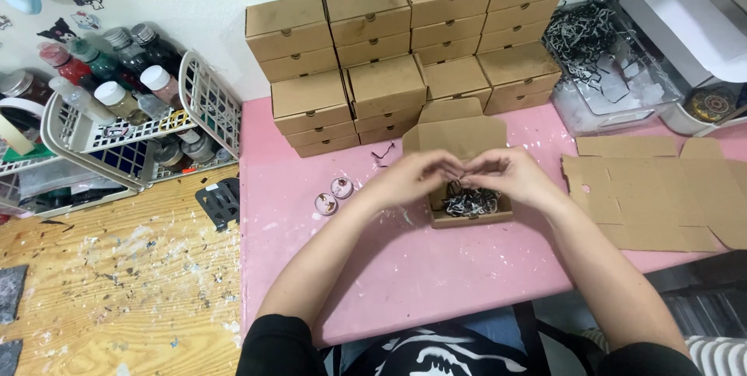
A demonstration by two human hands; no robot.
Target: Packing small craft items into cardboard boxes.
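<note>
Your fingers (450, 164) are curled and meet tip to tip above the open small cardboard box (467, 189), your left hand (412, 178) and right hand (510, 174) pinched together on something too small to make out. Under them the box sits mid-bench with its lid flap raised, holding black and white shredded paper (471, 202). Outward on the pink bench (405, 267), two small round pieces (333, 195) lie left of your left hand, closed boxes (405, 41) are stacked behind, and flat cardboard blanks (661, 189) lie to the right.
</note>
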